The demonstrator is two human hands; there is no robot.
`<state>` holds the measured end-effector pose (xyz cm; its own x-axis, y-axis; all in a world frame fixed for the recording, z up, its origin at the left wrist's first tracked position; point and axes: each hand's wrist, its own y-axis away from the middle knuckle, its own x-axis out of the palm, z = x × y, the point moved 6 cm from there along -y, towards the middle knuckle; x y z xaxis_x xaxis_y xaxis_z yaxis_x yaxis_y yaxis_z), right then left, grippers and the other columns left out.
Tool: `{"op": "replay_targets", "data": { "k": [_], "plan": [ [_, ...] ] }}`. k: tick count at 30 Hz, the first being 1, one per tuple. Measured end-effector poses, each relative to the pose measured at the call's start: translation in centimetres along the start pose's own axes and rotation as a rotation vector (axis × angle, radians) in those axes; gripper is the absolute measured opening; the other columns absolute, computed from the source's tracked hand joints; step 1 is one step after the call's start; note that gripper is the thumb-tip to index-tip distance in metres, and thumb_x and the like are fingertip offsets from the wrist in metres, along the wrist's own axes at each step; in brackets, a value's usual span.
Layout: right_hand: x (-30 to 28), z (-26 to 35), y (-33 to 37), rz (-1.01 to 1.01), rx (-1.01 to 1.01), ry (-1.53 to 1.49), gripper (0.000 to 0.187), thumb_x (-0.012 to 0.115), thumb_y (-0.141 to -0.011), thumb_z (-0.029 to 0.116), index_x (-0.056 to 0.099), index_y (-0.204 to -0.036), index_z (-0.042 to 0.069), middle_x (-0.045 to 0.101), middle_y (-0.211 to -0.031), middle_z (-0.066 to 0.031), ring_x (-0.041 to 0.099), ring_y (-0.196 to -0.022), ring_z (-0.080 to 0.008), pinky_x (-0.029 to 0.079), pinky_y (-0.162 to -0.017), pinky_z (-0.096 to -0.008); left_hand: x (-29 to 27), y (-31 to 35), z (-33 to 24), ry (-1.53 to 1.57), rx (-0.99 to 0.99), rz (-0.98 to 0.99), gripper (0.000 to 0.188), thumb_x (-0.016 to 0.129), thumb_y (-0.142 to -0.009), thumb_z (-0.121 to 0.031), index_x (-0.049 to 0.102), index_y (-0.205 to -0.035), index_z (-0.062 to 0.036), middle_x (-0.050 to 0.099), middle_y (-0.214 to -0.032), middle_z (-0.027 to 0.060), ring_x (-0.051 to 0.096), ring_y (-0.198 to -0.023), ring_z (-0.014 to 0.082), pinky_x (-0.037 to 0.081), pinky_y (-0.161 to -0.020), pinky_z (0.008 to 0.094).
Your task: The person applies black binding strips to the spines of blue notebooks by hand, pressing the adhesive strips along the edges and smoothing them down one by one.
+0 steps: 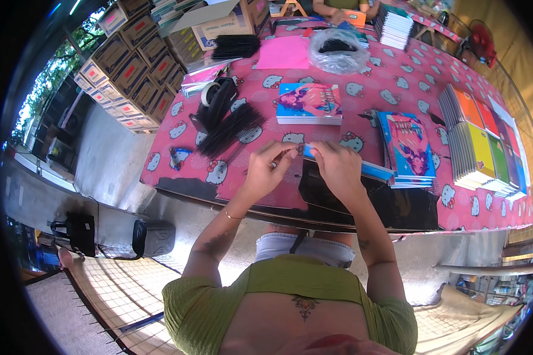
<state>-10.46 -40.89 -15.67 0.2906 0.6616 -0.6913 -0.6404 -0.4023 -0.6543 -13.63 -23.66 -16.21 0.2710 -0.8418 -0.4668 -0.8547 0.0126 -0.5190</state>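
1. Right hand grips a slim blue booklet over the table's near edge; left hand curls at its end, hold unclear.
2. Patterned pink cloth ahead, then stacked glossy booklets.
3. Leftward, bristly black coils.

Blue book partly hidden behind right hand; cannot tell if blue bit at thumb belongs to it. Sliver at fingertips of left hand too small to identify. Small blue-white item, table's left side: unclear. Black contents blurred through plastic bag. Co-worker cut off by top edge.
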Motion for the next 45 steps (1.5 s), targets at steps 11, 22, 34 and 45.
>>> {"op": "replay_targets", "data": {
  "k": [11, 22, 34, 45],
  "plan": [
    [-0.2, 0.0, -0.2, 0.015, 0.009, -0.007, 0.01, 0.07, -0.09, 0.02, 0.067, -0.096, 0.012, 0.067, -0.077, -0.0058, 0.067, -0.067, -0.027, 0.049, -0.06, -0.0404, 0.8, -0.3, 1.5, -0.098, -0.156, 0.049, 0.013, 0.07, -0.095, -0.009, 0.075, -0.101, 0.0013, 0.071, -0.085, 0.0115, 0.063, -0.067, 0.0143, 0.051, -0.06, 0.0301],
    [-0.3, -0.1, -0.3, 0.104, 0.083, -0.123, 0.012, 0.07, -0.086, 0.014, 0.065, -0.094, 0.007, 0.067, -0.09, -0.0105, 0.067, -0.071, -0.0323, 0.053, -0.064, -0.0446, 1.4, -3.1, 1.4, -0.041, 0.173, 0.318, 0.028, 0.071, -0.093, -0.023, 0.068, -0.11, -0.0012, 0.065, -0.099, 0.0159, 0.063, -0.073, 0.0351, 0.05, -0.065, 0.0407],
    [-3.9, 0.7, -0.2, -0.069, -0.117, 0.055, 0.01, 0.068, -0.088, 0.013, 0.067, -0.096, 0.007, 0.067, -0.095, -0.0119, 0.069, -0.079, -0.0334, 0.054, -0.064, -0.045, 2.6, -4.1, 0.9, -0.207, 0.281, 0.463, 0.026, 0.069, -0.094, -0.022, 0.066, -0.11, -0.0012, 0.062, -0.1, 0.0122, 0.062, -0.078, 0.0291, 0.048, -0.067, 0.0406],
    [-2.2, -2.1, 0.7, 0.13, 0.111, -0.017, 0.009, 0.064, -0.089, 0.014, 0.067, -0.098, 0.012, 0.068, -0.083, -0.0085, 0.069, -0.074, -0.0319, 0.053, -0.063, -0.0448, 8.1, 4.0, 0.8, -0.675, 0.236, 0.175, 0.094, 0.059, -0.091, -0.055, 0.028, -0.153, 0.0091, 0.026, -0.161, 0.0289, 0.02, -0.153, 0.0448, 0.007, -0.117, 0.0706]
  ]
}}
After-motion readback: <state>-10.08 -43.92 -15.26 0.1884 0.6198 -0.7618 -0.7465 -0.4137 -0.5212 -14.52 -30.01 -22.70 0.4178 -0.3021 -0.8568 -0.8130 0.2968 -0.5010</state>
